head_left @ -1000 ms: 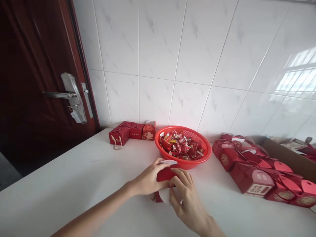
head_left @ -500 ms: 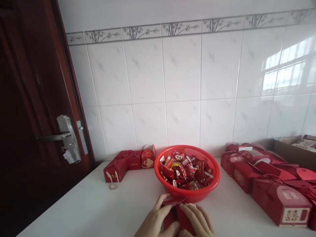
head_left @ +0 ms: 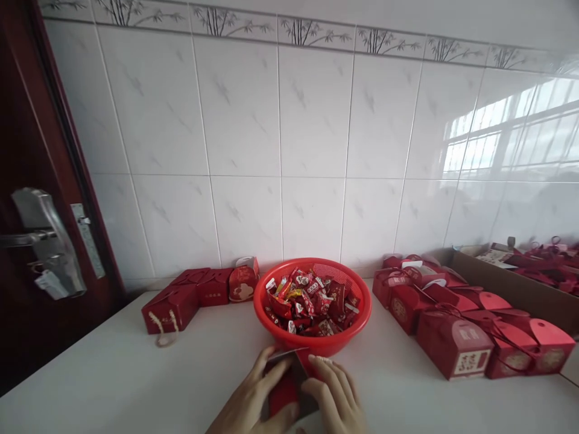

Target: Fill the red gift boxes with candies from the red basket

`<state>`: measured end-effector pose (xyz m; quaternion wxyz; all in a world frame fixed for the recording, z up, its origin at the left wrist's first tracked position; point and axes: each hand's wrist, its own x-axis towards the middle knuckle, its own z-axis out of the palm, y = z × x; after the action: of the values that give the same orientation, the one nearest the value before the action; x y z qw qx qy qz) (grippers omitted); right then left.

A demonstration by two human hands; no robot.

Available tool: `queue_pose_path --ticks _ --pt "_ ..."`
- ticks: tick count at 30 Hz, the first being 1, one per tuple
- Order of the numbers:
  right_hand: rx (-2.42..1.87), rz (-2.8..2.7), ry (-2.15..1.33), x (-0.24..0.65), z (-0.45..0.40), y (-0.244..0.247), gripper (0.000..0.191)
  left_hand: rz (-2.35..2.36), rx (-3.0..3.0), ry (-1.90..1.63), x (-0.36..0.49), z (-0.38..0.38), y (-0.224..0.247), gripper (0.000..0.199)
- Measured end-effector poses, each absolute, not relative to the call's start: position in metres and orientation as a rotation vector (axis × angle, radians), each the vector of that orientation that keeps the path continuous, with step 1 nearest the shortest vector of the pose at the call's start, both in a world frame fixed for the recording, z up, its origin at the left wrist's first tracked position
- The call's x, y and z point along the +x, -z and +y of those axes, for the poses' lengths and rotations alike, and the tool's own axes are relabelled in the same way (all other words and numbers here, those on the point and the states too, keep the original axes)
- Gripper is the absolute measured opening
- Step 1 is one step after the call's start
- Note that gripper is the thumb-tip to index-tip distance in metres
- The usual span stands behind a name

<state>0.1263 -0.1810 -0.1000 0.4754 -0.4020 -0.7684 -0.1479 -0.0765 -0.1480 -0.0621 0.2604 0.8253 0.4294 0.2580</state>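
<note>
Between my two hands at the bottom centre is a small red carton (head_left: pixel 283 392), its flaps partly raised and its grey inner side showing. My left hand (head_left: pixel 253 395) grips its left side, thumb in front and fingers over the upper edge. On the other side my right hand (head_left: pixel 335 392) holds the right panel with bent fingers. The fingers hide much of the carton. Just behind it stands a round red plastic basket (head_left: pixel 312 345) heaped with wrapped sweets (head_left: pixel 312 301), mostly red, a few yellow or white.
Several red gift boxes (head_left: pixel 172 301) stand left of the basket, one with a cord handle. More closed red boxes (head_left: pixel 452 343) crowd the right side. Behind them a brown cardboard box (head_left: pixel 470 271) holds red items. A tiled wall (head_left: pixel 312 217) backs the white table (head_left: pixel 113 374); a dark door (head_left: pixel 27 132) is left.
The view has turned to the right, so more of the cardboard box shows. The carton's panels have spread further apart, exposing its grey inside, and my hands have shifted on it.
</note>
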Motion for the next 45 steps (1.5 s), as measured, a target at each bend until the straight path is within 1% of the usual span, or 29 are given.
queue_pose_path --ticks 5,8,12,16,20,27,29,32,33,35,37,39,41,42,43,45 --pt "-0.907 -1.9 0.233 0.124 -0.196 0.077 0.039 1.23 2.329 -0.726 -0.07 -0.159 0.053 0.054" --pt "-0.923 -1.909 0.199 0.124 -0.202 0.07 0.043 1.251 2.381 -0.669 -0.066 -0.162 0.048 0.048" --pt "-0.989 -1.868 0.163 0.124 -0.208 0.069 0.044 1.275 2.367 -0.669 -0.061 -0.164 0.04 0.038" --pt "-1.074 -1.809 0.162 0.127 -0.211 0.066 0.047 1.275 2.301 -0.848 -0.058 -0.165 0.034 0.041" --pt "-1.137 -1.786 0.148 0.132 -0.209 0.062 0.048 1.298 2.171 -0.992 -0.06 -0.165 0.025 0.03" --pt "-1.143 -1.775 0.081 0.132 -0.212 0.061 0.048 1.129 1.765 -0.978 -0.068 -0.166 0.01 0.027" --pt "-1.121 -1.77 0.064 0.131 -0.214 0.061 0.048 1.064 1.713 -0.974 -0.072 -0.162 0.011 0.022" --pt "-1.1 -1.763 0.02 0.13 -0.217 0.061 0.046 1.009 1.693 -0.898 -0.079 -0.155 0.013 0.008" --pt "-1.096 -1.76 0.004 0.13 -0.217 0.061 0.046 1.001 1.696 -0.856 -0.081 -0.154 0.013 0.015" --pt "-1.092 -1.754 -0.025 0.131 -0.218 0.062 0.045 0.989 1.709 -0.776 -0.085 -0.151 0.013 0.035" --pt "-1.092 -1.752 -0.056 0.132 -0.218 0.061 0.044 0.986 1.726 -0.729 -0.087 -0.15 0.011 0.045" --pt "-1.085 -1.752 -0.076 0.132 -0.218 0.061 0.042 0.991 1.745 -0.717 -0.088 -0.15 0.009 0.038" --pt "-1.077 -1.755 -0.082 0.133 -0.218 0.06 0.043 0.99 1.772 -0.724 -0.088 -0.151 0.007 0.023" --pt "-1.071 -1.756 -0.082 0.134 -0.218 0.059 0.043 0.991 1.787 -0.724 -0.087 -0.151 0.006 0.019" --pt "-1.066 -1.757 -0.083 0.134 -0.218 0.059 0.044 0.995 1.801 -0.715 -0.087 -0.151 0.005 0.02" --pt "-1.053 -1.755 -0.091 0.135 -0.217 0.058 0.045 1.011 1.824 -0.678 -0.086 -0.151 0.003 0.031"
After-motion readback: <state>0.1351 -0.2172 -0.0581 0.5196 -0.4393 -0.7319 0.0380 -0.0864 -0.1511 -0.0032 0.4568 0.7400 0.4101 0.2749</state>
